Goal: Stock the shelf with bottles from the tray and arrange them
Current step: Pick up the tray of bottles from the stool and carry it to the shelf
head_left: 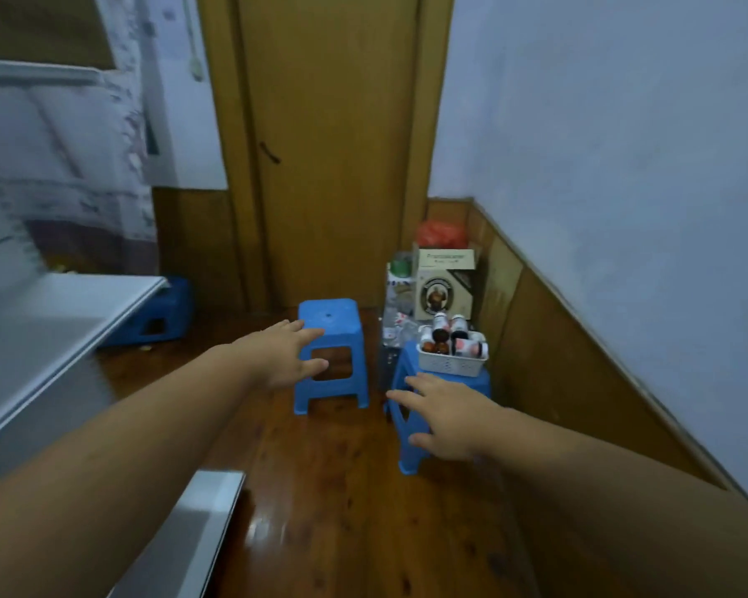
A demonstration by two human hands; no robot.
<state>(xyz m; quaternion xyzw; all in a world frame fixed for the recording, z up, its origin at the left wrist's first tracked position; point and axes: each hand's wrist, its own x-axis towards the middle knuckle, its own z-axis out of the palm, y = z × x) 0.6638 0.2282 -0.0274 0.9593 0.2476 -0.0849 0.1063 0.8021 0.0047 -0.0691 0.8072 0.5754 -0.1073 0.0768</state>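
A white slotted tray (450, 365) sits on a blue plastic stool (412, 438) at the right. It holds several small bottles (441, 334), some brown with white caps, some lying down. My right hand (445, 418) hovers open just in front of and below the tray, over the stool's near side. My left hand (283, 356) reaches forward, open, in front of a second blue stool (331, 325). The white shelf (48, 334) juts in from the left edge, its surface bare where I see it. Neither hand holds anything.
Behind the tray stand a printed cardboard box (445, 282), a red bag (442, 234) and plastic bottles (396, 295). A third blue stool (160, 315) sits under the shelf. A wooden door (333, 144) closes the far end; wooden floor (342, 489) lies between.
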